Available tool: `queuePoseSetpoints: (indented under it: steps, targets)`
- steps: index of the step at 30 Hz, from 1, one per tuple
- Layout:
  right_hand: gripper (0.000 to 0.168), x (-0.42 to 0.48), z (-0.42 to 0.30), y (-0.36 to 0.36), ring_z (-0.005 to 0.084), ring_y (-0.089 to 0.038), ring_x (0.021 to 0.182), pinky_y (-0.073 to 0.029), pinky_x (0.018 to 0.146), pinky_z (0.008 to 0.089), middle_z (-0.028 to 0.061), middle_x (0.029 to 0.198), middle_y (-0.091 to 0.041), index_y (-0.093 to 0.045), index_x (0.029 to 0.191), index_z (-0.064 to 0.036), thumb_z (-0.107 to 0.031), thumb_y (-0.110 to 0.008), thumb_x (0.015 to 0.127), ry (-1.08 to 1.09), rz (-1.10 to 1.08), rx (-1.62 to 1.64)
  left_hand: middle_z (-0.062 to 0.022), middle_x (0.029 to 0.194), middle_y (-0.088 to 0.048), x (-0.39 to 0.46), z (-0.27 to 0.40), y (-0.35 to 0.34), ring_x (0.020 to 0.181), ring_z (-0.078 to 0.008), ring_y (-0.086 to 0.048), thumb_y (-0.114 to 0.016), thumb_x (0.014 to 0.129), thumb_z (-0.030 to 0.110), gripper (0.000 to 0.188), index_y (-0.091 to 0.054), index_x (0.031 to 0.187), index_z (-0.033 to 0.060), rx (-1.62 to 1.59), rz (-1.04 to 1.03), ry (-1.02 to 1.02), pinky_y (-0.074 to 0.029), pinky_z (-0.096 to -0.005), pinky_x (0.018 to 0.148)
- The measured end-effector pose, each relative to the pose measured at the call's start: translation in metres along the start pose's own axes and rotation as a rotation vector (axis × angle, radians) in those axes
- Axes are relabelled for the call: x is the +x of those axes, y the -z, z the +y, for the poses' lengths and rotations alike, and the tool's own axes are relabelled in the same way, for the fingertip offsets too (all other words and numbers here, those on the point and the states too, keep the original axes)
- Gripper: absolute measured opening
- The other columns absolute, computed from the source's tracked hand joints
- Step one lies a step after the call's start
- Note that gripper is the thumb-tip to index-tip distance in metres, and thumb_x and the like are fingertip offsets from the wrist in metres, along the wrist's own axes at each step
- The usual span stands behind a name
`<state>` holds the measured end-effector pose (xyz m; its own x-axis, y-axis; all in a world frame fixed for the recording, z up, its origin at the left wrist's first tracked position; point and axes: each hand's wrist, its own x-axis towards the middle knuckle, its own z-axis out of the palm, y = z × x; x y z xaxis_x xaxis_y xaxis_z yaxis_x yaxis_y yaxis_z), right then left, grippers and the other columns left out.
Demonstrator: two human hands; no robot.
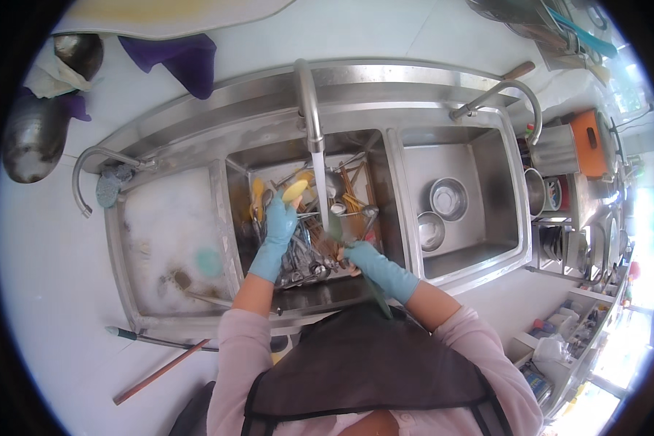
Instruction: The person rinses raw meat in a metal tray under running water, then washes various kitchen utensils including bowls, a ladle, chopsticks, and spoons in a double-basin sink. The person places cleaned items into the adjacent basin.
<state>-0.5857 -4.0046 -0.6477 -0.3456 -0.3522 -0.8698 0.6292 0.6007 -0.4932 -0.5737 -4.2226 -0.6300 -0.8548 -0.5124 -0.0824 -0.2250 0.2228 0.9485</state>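
In a blue rubber glove with bare fingertips showing, my left hand (282, 218) grips a yellow utensil (295, 190) with a rounded end, above the left part of the middle sink. My right hand (362, 260), gloved alike, is closed around a long green utensil (377, 298); its far end is blurred under the water stream (320, 188) from the middle faucet (312, 109). Beneath both hands, the middle sink (395, 207) holds a heap of metal spoons (319, 270), wooden chopsticks (353, 199) and yellow spoons (257, 191). My palms hide part of what they hold.
White foam fills the left sink (169, 218), with a long handle (210, 298) lying across its near part. Two metal bowls (448, 199) sit in the right sink (482, 218). Curved faucets rise at both sides. Shelves with pots (556, 150) stand at the right.
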Motion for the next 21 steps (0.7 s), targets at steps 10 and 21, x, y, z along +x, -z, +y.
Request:
queuePoseSetpoints:
  steps: [10, 21]
  targets:
    - [0.026, 0.012, -0.043, -0.011, 0.0173, -0.055, 0.065, -0.043, 0.058, 0.0291, 0.0102, 0.073, -0.057, -0.053, 0.096, 0.001, -0.02, -0.051, 0.08, 0.464, 0.336, -0.089, -0.0071, 0.092, -0.057, -0.047, 0.029, -0.046, 0.075, -0.0148, -0.054, -0.045, 0.084, 0.012, 0.023, -0.051, 0.104, 0.003, -0.505, -0.05, 0.463, -0.045, -0.0286, 0.064]
    - [0.057, 0.066, -0.013, -0.033, 0.0191, -0.057, 0.081, -0.045, 0.065, 0.0304, 0.0159, 0.08, -0.058, -0.056, 0.094, 0.005, -0.047, -0.061, 0.071, 0.207, 0.005, 0.01, -0.0213, 0.091, -0.058, -0.039, -0.068, -0.002, 0.077, -0.0291, -0.061, -0.038, 0.086, 0.036, 0.04, -0.05, 0.105, 0.0024, -0.32, -0.156, 0.964, -0.05, -0.0361, 0.063]
